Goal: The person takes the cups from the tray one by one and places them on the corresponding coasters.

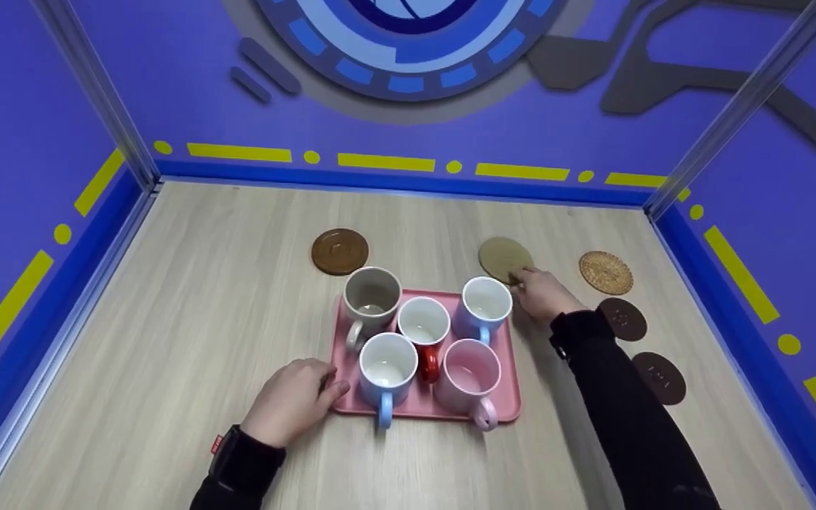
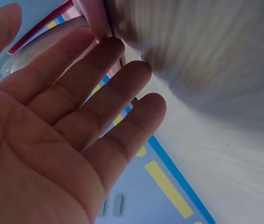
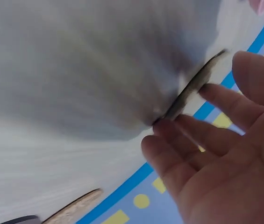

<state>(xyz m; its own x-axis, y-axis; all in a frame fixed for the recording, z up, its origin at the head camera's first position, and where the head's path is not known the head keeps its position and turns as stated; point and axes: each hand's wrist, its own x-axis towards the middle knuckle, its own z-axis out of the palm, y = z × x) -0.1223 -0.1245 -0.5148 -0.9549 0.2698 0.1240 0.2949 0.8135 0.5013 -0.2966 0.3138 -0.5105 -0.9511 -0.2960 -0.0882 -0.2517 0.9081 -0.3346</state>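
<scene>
Touching olive coaster (image 1: 503, 256), right hand (image 1: 544, 293)

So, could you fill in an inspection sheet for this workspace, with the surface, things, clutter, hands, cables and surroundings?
Surface: pale wood-grain table.
Job's things: pink tray bearing five mugs; tan coaster, brown coaster, woven coaster, two dark coasters.
Clutter: nothing seen.
Hands: left hand at the tray's left edge; right hand touching the tan coaster.
Cables: nothing seen.
Surroundings: purple walls with yellow markings, grey corner posts.
</scene>
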